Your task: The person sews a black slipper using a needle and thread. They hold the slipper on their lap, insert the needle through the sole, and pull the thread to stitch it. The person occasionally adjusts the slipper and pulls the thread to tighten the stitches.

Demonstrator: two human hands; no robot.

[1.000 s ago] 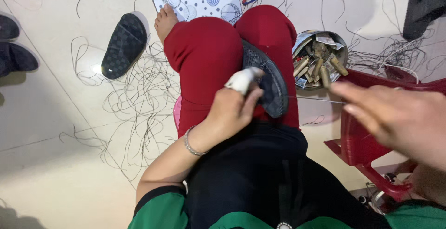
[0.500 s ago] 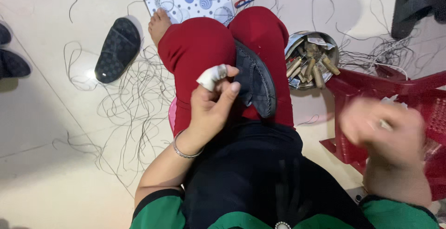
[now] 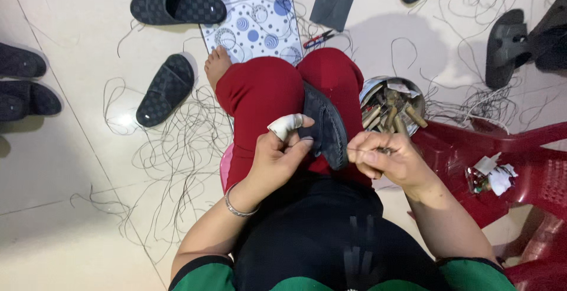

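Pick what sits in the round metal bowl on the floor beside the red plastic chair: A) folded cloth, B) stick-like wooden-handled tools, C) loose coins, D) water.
B: the metal bowl, on the floor next to the red plastic chair, holds a heap of stick-like tools with tan wooden handles, just beyond the right hand.

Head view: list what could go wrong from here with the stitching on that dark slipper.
1. The right hand pinches a thin needle and thread right at the edge of the dark slipper, close to the left hand; a slip could prick the bare fingers beside the taped one.
2. Loose threads litter the floor and could tangle with the working thread.
3. The round tin of tools sits by the knee and might be knocked over.
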